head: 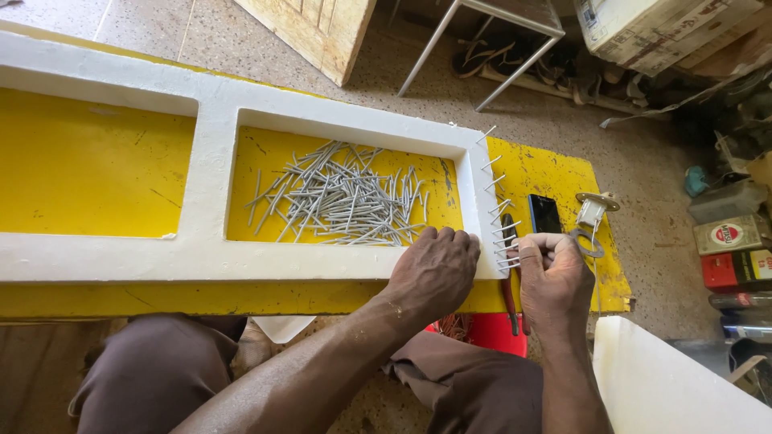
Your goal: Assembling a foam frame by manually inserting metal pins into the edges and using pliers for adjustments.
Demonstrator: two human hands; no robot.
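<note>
Hands, two of them, work at the right end of the white frame (211,181). Left hand (433,272) lies flat on the frame's near right corner, grip spread, holding nothing. Right hand (552,277) has its grip pinched on a nail (510,259) stuck in that end; about nine nails bristle there. One loose pile (342,197) fills the right of two openings. Phone (545,214) sits near the tabletop's (96,165) right edge, with little bare room beyond it.

black phone (545,214), red box (490,331), metal stool frame (482,48), cardboard box (655,28), tins (733,235)
</note>
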